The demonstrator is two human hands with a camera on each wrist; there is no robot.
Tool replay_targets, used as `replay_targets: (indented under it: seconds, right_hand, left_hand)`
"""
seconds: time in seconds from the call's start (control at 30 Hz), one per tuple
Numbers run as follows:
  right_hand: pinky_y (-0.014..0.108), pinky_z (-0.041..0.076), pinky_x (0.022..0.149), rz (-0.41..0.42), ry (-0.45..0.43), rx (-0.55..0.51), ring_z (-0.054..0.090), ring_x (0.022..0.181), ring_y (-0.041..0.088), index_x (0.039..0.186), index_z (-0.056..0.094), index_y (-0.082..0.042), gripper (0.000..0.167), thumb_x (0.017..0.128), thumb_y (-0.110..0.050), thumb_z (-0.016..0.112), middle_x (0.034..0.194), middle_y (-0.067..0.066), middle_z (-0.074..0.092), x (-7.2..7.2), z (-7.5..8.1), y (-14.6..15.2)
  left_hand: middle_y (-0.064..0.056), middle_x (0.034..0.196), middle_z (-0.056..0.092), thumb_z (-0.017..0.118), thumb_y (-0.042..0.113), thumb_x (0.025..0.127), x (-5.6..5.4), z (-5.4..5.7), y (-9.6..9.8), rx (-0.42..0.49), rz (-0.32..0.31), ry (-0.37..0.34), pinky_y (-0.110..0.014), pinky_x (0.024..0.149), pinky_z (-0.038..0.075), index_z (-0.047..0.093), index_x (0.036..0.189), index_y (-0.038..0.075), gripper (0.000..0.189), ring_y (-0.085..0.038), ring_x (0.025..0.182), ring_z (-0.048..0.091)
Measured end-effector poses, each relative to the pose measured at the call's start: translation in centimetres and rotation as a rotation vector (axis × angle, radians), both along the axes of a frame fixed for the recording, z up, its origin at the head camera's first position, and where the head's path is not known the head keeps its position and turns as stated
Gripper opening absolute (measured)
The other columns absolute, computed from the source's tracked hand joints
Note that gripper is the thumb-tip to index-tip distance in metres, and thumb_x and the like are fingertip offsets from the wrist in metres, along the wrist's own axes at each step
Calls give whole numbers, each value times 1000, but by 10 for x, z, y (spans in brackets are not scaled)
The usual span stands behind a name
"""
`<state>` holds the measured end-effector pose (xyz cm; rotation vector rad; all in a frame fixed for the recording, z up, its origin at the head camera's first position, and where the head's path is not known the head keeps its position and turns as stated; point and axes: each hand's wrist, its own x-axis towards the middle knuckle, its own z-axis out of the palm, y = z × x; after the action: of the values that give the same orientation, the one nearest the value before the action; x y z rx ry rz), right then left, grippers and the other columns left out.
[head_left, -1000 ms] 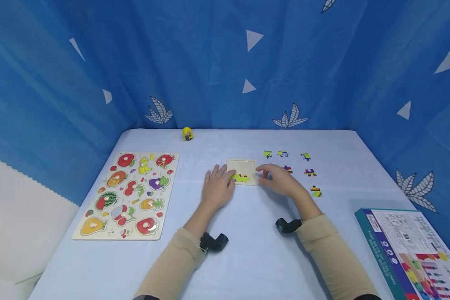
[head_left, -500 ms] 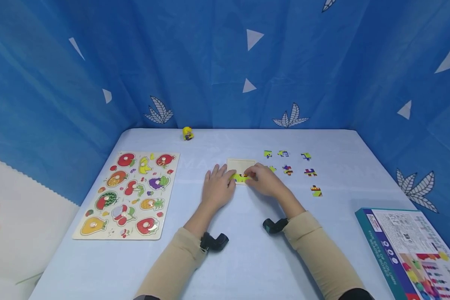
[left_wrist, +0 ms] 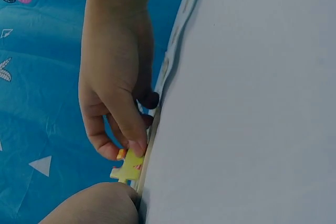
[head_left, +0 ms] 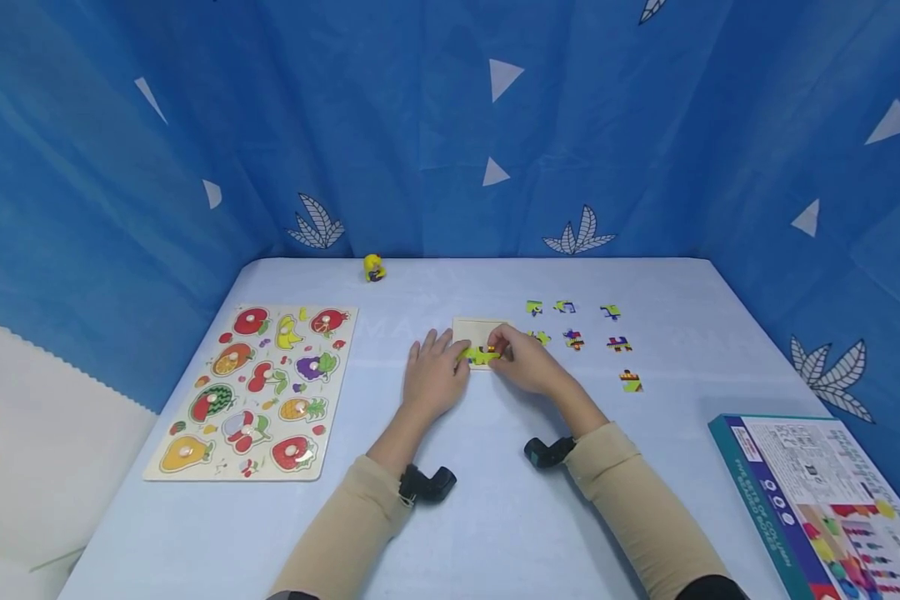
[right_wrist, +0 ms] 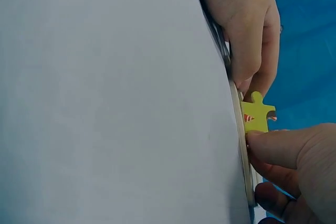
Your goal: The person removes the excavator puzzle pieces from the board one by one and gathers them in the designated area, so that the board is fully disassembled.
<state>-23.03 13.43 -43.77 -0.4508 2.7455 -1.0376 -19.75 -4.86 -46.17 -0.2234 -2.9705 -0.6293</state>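
Note:
A small shallow wooden puzzle tray (head_left: 480, 327) lies mid-table, with yellow-green jigsaw pieces (head_left: 480, 357) along its near edge. My left hand (head_left: 435, 375) rests flat at the tray's left side, fingers spread and thumb touching the corner. Over the near right part of the tray, my right hand (head_left: 527, 360) pinches a yellow-green jigsaw piece (right_wrist: 256, 116) between thumb and fingers; its red-and-white mark shows in the right wrist view. The same piece (left_wrist: 131, 169) stands up from the tray edge in the left wrist view. Part of the tray is hidden under the right hand.
Several loose jigsaw pieces (head_left: 618, 343) lie right of the tray. A fruit knob-puzzle board (head_left: 322, 467) is at the left, a small yellow figurine (head_left: 374, 268) at the back. A printed box (head_left: 810, 500) sits at the front right. Blue curtains (head_left: 450, 125) surround the table.
My right hand has moved left from beside the tray to over its near right part, uncovering a loose piece behind it. Over the last half second both hands stay nearly still.

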Motion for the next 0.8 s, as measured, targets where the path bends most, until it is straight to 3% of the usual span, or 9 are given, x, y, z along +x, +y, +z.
replay_targets:
  seconds: [0.43, 0.8]
  right_hand:
    - [34, 46, 75, -41, -55, -22, 55, 87, 22, 111, 55, -22, 18, 96, -21, 64, 101, 3, 63, 5, 7, 21]
    - [33, 46, 77, -58, -74, 59, 57, 90, 23, 111, 57, -18, 18, 95, -18, 65, 103, 6, 64, 14, 13, 72]
  left_hand:
    - [-5, 158, 40, 43, 35, 103, -1, -2, 0, 2, 6, 12, -56, 123, 16, 57, 140, 28, 40, -33, 151, 26]
    - [-5, 158, 40, 41, 34, 102, -1, -4, 0, 12, 8, 14, -56, 124, 15, 57, 140, 29, 41, -33, 152, 26]
